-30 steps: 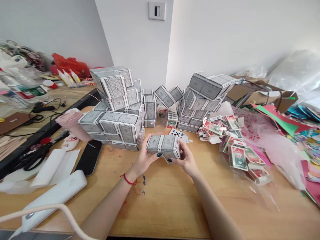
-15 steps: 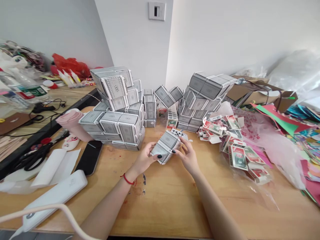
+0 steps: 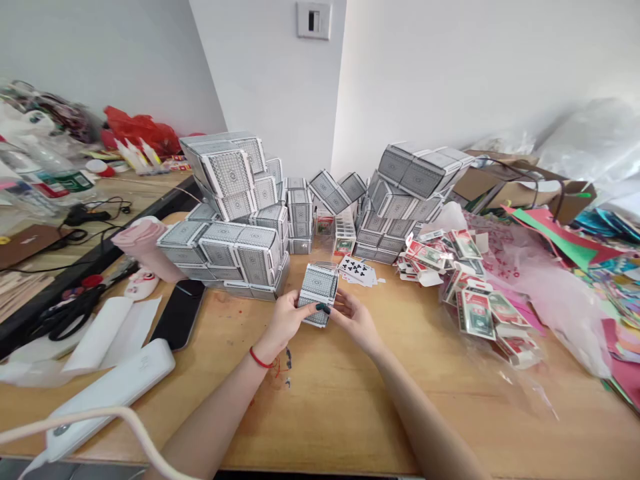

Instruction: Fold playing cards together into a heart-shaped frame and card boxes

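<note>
Between my hands is a box built of playing cards (image 3: pixel 320 281), grey patterned backs facing out. My left hand (image 3: pixel 289 321) grips its left side, thumb across the near face. My right hand (image 3: pixel 356 320) holds its right side, and the two thumbs meet at the front. Just behind the box lie several loose playing cards (image 3: pixel 357 270), with a club card face up. Similar card boxes are stacked in a left pile (image 3: pixel 240 247) and a right pile (image 3: pixel 405 190). A clear case of cards (image 3: pixel 345 237) stands between the piles.
Opened red-and-white card packs (image 3: pixel 475 313) lie on plastic wrap (image 3: pixel 555 300) at the right. On the left are a black phone (image 3: pixel 179 315), a white elongated device (image 3: pixel 113 393) with a cord, a pink tumbler (image 3: pixel 150 247) and black scissors (image 3: pixel 70 313). A wall (image 3: pixel 270 80) rises behind.
Both hands have brought the card box slightly left and turned it from slanted to nearly straight. My thumbs have come together, and the loose cards behind show more fully.
</note>
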`<action>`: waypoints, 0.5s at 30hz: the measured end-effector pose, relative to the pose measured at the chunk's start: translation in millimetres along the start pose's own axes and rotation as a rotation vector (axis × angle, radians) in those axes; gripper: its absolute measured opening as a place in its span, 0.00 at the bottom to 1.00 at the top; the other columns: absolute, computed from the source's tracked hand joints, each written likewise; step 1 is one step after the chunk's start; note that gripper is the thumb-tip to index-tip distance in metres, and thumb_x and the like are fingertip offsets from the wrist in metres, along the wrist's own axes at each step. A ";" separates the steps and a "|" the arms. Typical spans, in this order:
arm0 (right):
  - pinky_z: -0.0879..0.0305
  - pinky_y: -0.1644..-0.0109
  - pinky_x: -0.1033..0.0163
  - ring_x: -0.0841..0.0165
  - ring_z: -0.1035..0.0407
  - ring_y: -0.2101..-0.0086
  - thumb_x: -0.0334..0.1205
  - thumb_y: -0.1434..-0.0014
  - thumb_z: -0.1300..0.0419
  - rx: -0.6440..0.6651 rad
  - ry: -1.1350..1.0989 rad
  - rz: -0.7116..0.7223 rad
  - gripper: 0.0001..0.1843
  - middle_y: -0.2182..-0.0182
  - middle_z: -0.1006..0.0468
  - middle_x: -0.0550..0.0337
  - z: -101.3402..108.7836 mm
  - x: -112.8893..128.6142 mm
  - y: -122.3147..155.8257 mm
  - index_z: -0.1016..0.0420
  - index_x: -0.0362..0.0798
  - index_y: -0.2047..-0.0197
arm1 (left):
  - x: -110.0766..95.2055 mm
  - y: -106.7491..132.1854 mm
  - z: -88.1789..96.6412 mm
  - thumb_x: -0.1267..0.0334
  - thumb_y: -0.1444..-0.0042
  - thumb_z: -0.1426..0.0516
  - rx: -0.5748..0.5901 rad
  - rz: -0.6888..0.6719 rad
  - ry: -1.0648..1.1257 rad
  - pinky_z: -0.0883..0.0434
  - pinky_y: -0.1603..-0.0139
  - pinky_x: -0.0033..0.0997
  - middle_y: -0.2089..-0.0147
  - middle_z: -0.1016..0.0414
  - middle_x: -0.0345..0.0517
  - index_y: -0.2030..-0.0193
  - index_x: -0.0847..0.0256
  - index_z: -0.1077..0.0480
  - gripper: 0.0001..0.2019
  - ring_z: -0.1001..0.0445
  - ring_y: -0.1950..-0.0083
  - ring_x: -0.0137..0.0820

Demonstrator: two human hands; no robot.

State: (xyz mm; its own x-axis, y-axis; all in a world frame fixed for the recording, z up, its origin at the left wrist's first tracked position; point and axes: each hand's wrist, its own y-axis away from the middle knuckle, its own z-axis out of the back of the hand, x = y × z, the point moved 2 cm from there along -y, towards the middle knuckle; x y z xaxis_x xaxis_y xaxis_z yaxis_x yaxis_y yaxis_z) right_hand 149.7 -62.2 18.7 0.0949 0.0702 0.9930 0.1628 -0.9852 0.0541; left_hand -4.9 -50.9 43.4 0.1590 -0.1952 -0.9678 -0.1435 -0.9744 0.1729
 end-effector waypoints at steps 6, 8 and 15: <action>0.35 0.47 0.51 0.58 0.30 0.53 0.46 0.55 0.34 0.011 -0.132 -0.083 0.42 0.53 0.24 0.50 3.4 1.5 0.3 0.43 0.45 0.40 | 0.0 -1.0 0.3 0.62 0.61 0.34 0.061 -0.002 0.078 0.29 0.58 0.36 0.60 0.22 0.50 0.60 0.67 0.28 0.20 0.25 0.59 0.38; 0.36 0.47 0.50 0.57 0.31 0.52 0.46 0.56 0.33 0.014 -0.145 -0.111 0.43 0.53 0.25 0.51 6.5 2.1 0.4 0.44 0.45 0.39 | 0.6 -1.7 1.0 0.62 0.60 0.35 0.077 -0.001 0.095 0.30 0.55 0.37 0.59 0.22 0.50 0.60 0.67 0.28 0.19 0.26 0.58 0.39; 0.36 0.46 0.50 0.57 0.31 0.52 0.47 0.56 0.33 0.051 -0.161 -0.123 0.46 0.53 0.25 0.53 8.7 6.4 2.2 0.47 0.45 0.37 | 2.5 -3.7 4.8 0.65 0.60 0.35 0.151 0.055 0.180 0.31 0.56 0.37 0.60 0.22 0.51 0.56 0.66 0.28 0.21 0.25 0.58 0.40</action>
State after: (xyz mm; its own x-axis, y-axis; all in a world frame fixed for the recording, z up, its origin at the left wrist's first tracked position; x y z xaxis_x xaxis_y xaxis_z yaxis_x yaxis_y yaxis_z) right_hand 159.2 -62.6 24.2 0.2264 0.2180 0.9493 0.2320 -0.9586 0.1648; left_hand -8.6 -47.2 39.5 0.3163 -0.2775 -0.9072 -0.2992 -0.9366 0.1821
